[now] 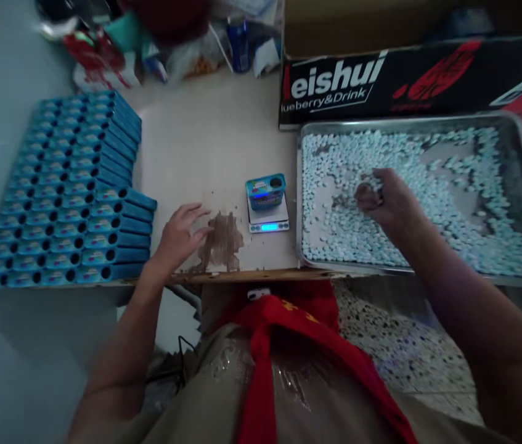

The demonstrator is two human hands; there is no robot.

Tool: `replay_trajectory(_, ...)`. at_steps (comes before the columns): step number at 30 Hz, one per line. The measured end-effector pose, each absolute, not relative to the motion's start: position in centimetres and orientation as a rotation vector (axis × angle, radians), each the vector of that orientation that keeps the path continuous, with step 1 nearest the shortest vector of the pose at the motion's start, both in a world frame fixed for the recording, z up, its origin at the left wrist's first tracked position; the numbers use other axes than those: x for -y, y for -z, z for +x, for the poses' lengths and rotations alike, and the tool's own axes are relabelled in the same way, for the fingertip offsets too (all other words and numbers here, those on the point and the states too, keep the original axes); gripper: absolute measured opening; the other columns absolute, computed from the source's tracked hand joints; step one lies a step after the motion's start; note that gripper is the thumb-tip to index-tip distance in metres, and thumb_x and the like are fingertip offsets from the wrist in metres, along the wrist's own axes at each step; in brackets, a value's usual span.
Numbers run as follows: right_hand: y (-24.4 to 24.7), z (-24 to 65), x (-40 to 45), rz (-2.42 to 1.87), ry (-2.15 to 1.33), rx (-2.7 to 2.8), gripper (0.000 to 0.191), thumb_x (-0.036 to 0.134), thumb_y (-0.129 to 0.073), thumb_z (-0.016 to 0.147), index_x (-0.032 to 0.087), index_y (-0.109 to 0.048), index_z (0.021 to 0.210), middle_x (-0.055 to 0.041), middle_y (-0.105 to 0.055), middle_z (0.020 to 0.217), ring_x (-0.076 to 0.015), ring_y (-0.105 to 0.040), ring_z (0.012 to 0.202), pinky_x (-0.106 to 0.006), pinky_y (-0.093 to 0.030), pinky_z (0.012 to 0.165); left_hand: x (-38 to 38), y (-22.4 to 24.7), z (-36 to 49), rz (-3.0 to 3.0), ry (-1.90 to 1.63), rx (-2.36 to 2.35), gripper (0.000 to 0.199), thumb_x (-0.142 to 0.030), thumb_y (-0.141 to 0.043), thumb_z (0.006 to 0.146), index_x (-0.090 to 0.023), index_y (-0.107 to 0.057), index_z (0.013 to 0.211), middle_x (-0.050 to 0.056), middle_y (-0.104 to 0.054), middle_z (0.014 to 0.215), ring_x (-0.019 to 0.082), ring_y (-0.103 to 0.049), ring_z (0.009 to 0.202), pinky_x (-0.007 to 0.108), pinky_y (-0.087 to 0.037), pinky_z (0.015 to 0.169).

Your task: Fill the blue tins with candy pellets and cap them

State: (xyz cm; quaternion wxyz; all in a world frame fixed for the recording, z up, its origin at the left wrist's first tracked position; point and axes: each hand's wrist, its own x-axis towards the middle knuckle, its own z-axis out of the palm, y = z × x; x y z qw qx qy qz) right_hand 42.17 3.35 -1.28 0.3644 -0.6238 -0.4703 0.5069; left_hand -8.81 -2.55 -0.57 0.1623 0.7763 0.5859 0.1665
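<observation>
My left hand (182, 235) is held over the table, its fingers apart and nothing in them. It is nearest a worn brown patch on the tabletop. My right hand (387, 200) is over a metal tray (301, 185) of small pale blue tablets (362, 148). Its fingers are curled together, and some tablets seem to show between them, though the hand is slightly blurred. Between my hands, a blue box (266, 192) with a dark round opening in its top stands on a small digital scale (269, 221) with a lit blue display.
Rows of similar blue boxes (71, 191) stand packed together at the left. Behind the tray is a black printed carton (403, 80). A blue can (239, 46), plastic bags and other clutter line the back. The table's wooden front edge (242, 275) runs close to my body.
</observation>
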Motion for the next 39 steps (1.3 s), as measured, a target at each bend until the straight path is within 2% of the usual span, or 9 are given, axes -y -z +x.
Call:
replay_trajectory(5,-0.4,41.7,-2.3,-1.599,-1.552,0.542,0.022,0.035,-0.070,0.112,0.024,-0.070,0.094,-0.0077,-0.064,0.085,-0.0151,-0.049,0.066,-0.024,-0.041,0.056,1.1,1.7,-6.4,2.190,-0.544,-1.503,0.039,-0.029,-0.085,0.104,-0.023,-0.083,0.143,0.014,-0.077,0.157,0.036,-0.074,0.150,0.058,-0.059,0.136)
replay_trajectory(7,-0.6,41.5,-1.5,-1.646,-1.592,0.562,0.013,0.028,-0.087,0.098,0.023,-0.076,0.095,-0.0086,-0.069,0.088,-0.0143,-0.050,0.066,-0.022,-0.039,0.052,0.8,2.0,-6.1,2.183,-0.563,-1.469,0.039,-0.025,-0.086,0.104,-0.025,-0.083,0.143,0.014,-0.077,0.157,0.036,-0.073,0.152,0.060,-0.059,0.137)
replay_trajectory(11,-0.8,41.4,-0.4,-1.703,-1.609,0.733,0.028,0.025,-0.103,0.075,0.022,-0.078,0.086,-0.0052,-0.066,0.082,-0.0106,-0.043,0.061,-0.022,-0.026,0.047,0.7,2.5,-7.2,2.168,-0.648,-1.449,0.038,-0.027,-0.085,0.106,-0.025,-0.083,0.143,0.014,-0.077,0.157,0.035,-0.074,0.151,0.058,-0.059,0.136)
replay_trajectory(16,-2.0,39.2,-1.0,-1.693,-1.461,0.935,0.038,0.045,-0.106,0.082,0.021,-0.078,0.089,-0.0053,-0.069,0.082,-0.0121,-0.054,0.066,-0.022,-0.039,0.054,0.6,2.6,-7.7,2.137,-0.747,-1.417,0.036,-0.037,-0.086,0.107,-0.024,-0.084,0.141,0.012,-0.081,0.150,0.032,-0.078,0.142,0.050,-0.063,0.129)
replay_trajectory(23,-4.9,35.6,-3.4,-1.529,-1.613,0.787,0.022,0.031,-0.093,0.101,0.019,-0.076,0.093,0.0000,-0.060,0.076,-0.0063,-0.038,0.057,-0.017,-0.025,0.050,-0.5,1.9,-4.1,2.101,-0.829,-1.365,0.043,-0.033,-0.087,0.106,-0.023,-0.082,0.147,0.011,-0.084,0.148,0.031,-0.078,0.140,0.049,-0.061,0.129)
replay_trajectory(26,-5.6,35.0,-3.8,-1.530,-1.637,0.734,0.018,0.028,-0.085,0.107,0.020,-0.076,0.094,-0.0008,-0.061,0.077,-0.0076,-0.042,0.059,-0.017,-0.029,0.051,-0.4,1.9,-2.6,2.034,-0.866,-1.353,0.051,-0.027,-0.089,0.103,-0.021,-0.079,0.153,0.013,-0.083,0.151,0.031,-0.079,0.142,0.048,-0.061,0.129)
replay_trajectory(34,-4.3,37.6,-2.5,-1.675,-1.331,1.450,0.029,0.049,-0.093,0.091,0.025,-0.077,0.095,-0.0061,-0.076,0.086,-0.0218,-0.064,0.077,-0.035,-0.052,0.077,-1.0,3.6,1.1,1.792,-0.927,-1.315,0.076,-0.025,-0.099,0.097,-0.026,-0.066,0.165,0.015,-0.080,0.155,0.033,-0.077,0.146,0.052,-0.062,0.129)
replay_trajectory(37,-4.0,38.5,-1.9,-1.771,-0.879,2.065,0.009,0.029,-0.077,0.100,0.025,-0.082,0.093,-0.0108,-0.083,0.097,-0.0309,-0.070,0.097,-0.047,-0.049,0.103,-2.1,4.3,3.0,1.750,-0.985,-1.303,0.077,-0.022,-0.104,0.091,-0.027,-0.067,0.159,0.013,-0.080,0.153,0.032,-0.078,0.143,0.051,-0.062,0.127)
replay_trajectory(39,-3.7,38.9,-1.7,-1.768,-0.739,2.182,0.012,0.022,-0.074,0.100,0.024,-0.084,0.094,-0.0115,-0.082,0.094,-0.0317,-0.068,0.098,-0.047,-0.046,0.104,-2.7,4.6,4.2,1.719,-1.007,-1.298,0.067,-0.022,-0.105,0.090,-0.025,-0.072,0.148,0.010,-0.084,0.142,0.030,-0.082,0.130,0.047,-0.066,0.119)
